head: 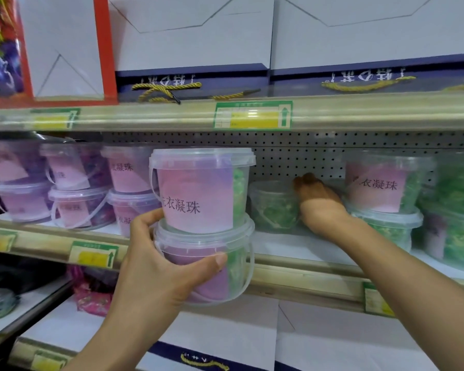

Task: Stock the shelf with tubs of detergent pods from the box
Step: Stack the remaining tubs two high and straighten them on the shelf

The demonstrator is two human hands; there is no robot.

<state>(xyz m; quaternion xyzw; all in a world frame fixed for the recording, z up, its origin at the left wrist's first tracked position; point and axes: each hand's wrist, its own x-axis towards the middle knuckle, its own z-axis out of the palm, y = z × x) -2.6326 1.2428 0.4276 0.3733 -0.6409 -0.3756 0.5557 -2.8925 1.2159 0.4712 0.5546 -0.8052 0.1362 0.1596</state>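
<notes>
My left hand [156, 263] grips the lower of two stacked clear tubs in front of the shelf. The lower tub [212, 266] holds purple and green pods. The upper tub [202, 190] has a pink label. My right hand [318, 203] reaches deep into the shelf [292, 250], with its fingers on the side of a green-pod tub [272, 207] at the back; whether they curl round it I cannot tell. Purple-pod tubs [73, 188] stand stacked on the left of the shelf. Green-pod tubs [383, 202] stand stacked on the right.
White and blue gift bags [193, 49] fill the shelf above, behind its front rail with a green price tag [252, 115]. More white bags [225, 330] lie on the shelf below. Pink packets [91, 298] sit at the lower left. A gap lies between the tub stacks.
</notes>
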